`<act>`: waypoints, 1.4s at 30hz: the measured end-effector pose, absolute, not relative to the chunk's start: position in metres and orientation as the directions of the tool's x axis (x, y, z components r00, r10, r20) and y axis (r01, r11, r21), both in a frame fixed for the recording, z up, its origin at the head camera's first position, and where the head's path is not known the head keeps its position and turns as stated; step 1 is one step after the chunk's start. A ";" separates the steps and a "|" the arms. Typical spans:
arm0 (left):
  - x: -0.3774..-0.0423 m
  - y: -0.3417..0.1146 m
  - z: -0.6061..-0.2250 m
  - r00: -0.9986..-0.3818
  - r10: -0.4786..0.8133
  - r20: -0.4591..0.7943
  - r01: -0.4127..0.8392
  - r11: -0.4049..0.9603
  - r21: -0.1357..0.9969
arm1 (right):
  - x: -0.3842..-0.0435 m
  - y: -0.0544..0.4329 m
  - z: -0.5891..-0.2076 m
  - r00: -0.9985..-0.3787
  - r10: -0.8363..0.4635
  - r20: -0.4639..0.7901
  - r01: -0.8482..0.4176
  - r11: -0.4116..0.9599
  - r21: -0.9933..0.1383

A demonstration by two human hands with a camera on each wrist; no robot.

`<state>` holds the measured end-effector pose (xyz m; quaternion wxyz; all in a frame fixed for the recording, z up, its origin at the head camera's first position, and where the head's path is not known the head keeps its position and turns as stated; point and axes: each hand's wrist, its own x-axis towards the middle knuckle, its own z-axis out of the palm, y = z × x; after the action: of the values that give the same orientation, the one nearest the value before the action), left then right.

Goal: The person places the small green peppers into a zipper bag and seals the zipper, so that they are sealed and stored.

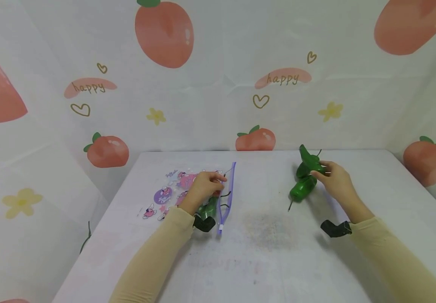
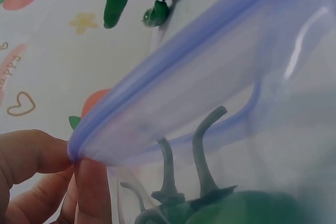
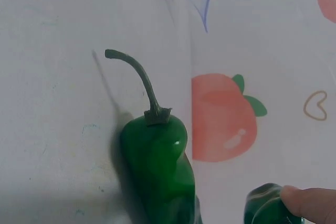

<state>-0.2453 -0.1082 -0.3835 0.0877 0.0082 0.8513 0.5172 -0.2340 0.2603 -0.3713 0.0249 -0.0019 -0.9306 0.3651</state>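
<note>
My left hand pinches the rim of a clear zip bag between thumb and finger. The bag has a purple zip edge and pink and purple cartoon prints, and its mouth gapes toward the right. Several green peppers with curved stems lie inside it. At the right of the table my right hand grips a green pepper by its end, its thumb showing in the right wrist view. Below that lies another green pepper, stem toward me, and a further one is partly hidden behind.
A white table with a greyish smudge in its middle lies before me. Behind stands a white backdrop printed with peaches, hearts and flowers. A dark camera piece sits at the left wrist, another at the right.
</note>
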 end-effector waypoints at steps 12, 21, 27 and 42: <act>-0.243 -0.109 -0.382 -0.984 0.094 -0.153 -0.094 0.452 0.887 | -0.231 0.249 -0.371 -0.999 -0.015 0.049 -0.045 0.737 -0.674; -0.243 -0.109 -0.383 -0.984 0.108 -0.141 -0.076 0.460 0.884 | -0.228 0.238 -0.370 -0.999 -0.027 0.046 -0.052 0.727 -0.685; -0.244 -0.109 -0.384 -0.983 0.104 -0.149 -0.084 0.465 0.881 | -0.225 0.235 -0.370 -0.998 -0.041 0.042 -0.059 0.722 -0.689; -0.243 -0.109 -0.383 -0.985 0.102 -0.138 -0.077 0.452 0.888 | -0.216 0.224 -0.367 -0.994 -0.085 0.067 -0.107 0.715 -0.691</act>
<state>-0.2429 -0.1091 -0.3826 0.0859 0.0073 0.8478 0.5232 -0.2164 0.2241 -0.3673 0.0151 0.0518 -0.9259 0.3738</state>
